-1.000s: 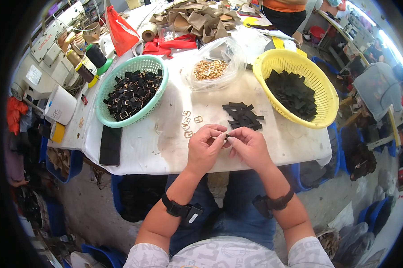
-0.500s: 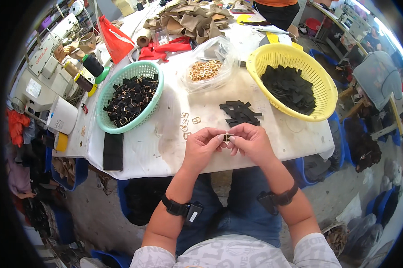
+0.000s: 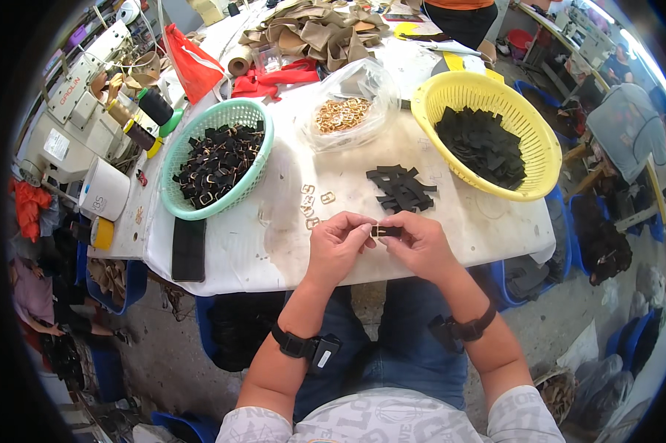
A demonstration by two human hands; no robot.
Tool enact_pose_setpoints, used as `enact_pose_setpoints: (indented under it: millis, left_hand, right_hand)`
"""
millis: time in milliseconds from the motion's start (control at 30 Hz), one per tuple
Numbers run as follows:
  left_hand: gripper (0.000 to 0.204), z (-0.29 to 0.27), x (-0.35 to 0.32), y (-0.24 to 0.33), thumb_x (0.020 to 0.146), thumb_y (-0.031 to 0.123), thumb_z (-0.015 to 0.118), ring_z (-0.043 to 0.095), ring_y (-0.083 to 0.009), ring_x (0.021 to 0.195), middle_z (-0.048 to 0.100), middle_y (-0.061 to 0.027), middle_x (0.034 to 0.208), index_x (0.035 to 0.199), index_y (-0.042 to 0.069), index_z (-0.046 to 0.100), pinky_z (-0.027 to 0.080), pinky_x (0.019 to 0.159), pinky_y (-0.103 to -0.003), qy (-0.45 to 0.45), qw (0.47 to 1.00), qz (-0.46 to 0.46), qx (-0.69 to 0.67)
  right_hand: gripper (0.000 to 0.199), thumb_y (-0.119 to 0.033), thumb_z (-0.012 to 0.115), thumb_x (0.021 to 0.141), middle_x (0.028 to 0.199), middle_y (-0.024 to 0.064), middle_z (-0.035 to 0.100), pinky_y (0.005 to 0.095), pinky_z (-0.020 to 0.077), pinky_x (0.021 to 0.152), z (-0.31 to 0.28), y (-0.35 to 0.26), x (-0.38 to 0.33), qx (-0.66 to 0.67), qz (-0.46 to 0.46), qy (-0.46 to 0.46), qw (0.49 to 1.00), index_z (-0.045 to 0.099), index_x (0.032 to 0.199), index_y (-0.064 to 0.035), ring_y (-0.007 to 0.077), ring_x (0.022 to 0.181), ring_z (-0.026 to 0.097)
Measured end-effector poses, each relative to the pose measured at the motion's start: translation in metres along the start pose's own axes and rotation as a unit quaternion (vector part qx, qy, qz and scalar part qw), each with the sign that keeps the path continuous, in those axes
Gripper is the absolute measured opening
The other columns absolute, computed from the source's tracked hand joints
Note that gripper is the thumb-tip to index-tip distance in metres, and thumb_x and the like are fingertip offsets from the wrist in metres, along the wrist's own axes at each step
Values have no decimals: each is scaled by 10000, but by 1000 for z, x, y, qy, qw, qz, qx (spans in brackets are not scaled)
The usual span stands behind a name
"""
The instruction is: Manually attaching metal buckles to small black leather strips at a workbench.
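Observation:
Just over the table's near edge, my two hands meet at one small piece. My left hand (image 3: pixel 339 245) pinches a gold-coloured metal buckle (image 3: pixel 375 231) between thumb and fingertips. Threaded with it is a short black strap (image 3: pixel 390 232), which my right hand (image 3: pixel 423 244) grips between thumb and forefinger. My fingers partly hide how the strap runs through the frame. A few loose gold buckles (image 3: pixel 308 200) lie on the table beyond my left hand. Past my right hand is a small heap of black straps (image 3: pixel 401 187).
A green basket (image 3: pixel 172 193) of black straps with buckles stands left, a black phone (image 3: pixel 189 249) before it. A clear bag (image 3: pixel 340 139) holds gold buckles. The yellow basket (image 3: pixel 545 151) at right holds black straps. Brown pieces (image 3: pixel 325 33) are piled behind; a person (image 3: pixel 462 18) stands there.
My right hand has shifted slightly right, drawing the strap out straight, so more of it shows between my hands. A person has come further into view at the far left edge.

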State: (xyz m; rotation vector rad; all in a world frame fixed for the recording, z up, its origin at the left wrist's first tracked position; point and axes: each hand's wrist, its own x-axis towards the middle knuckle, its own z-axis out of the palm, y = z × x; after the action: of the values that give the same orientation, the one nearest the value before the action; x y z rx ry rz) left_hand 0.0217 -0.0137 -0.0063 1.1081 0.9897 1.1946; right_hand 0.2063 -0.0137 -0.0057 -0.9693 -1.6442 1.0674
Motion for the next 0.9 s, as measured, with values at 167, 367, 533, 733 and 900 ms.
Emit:
enact_pose_setpoints:
  millis: [167, 367, 533, 733, 900]
  left_hand:
    - [174, -4, -1, 0, 928, 20, 537, 650, -122, 713, 698, -86, 859, 991, -48, 684, 498, 641, -239, -19, 1000, 8, -20]
    - [192, -5, -2, 1, 921, 7, 517, 651, -132, 717, 693, -93, 860, 997, -54, 683, 501, 650, -251, -20, 1000, 12, -13]
    - [191, -5, -2, 1, 922, 8, 514, 652, -139, 714, 689, -97, 859, 1003, -53, 677, 502, 651, -257, -13, 999, 18, -29]
    - [158, -5, -2, 0, 911, -9, 543, 658, -137, 708, 691, -94, 852, 990, -49, 674, 503, 647, -246, -11, 999, 15, -30]
    - [126, -3, -3, 1, 891, -33, 583, 665, -132, 706, 696, -91, 845, 976, -46, 676, 504, 639, -236, 2, 1000, 6, -20]
  right_hand:
    - [224, 5, 697, 822, 807, 5, 638, 201, 425, 553, -1, 6, -2, 46, 24, -6, 999, 666, 1043, -14, 30, 627, 517]
    - [212, 3, 698, 826, 775, -6, 623, 196, 414, 545, -2, 5, -3, 52, 26, -2, 998, 665, 1034, -12, 21, 615, 506]
    - [206, -1, 700, 827, 782, -1, 631, 196, 422, 551, -3, 4, -2, 49, 22, -1, 999, 664, 1030, -9, 21, 621, 518]
    - [200, -4, 701, 827, 790, 13, 642, 197, 433, 559, -2, 2, -2, 37, 15, -2, 999, 663, 1023, -4, 26, 627, 528]
    - [190, -13, 707, 823, 772, 14, 641, 202, 417, 538, -3, 2, -2, 15, 14, -5, 1000, 670, 1009, -12, 29, 604, 507]
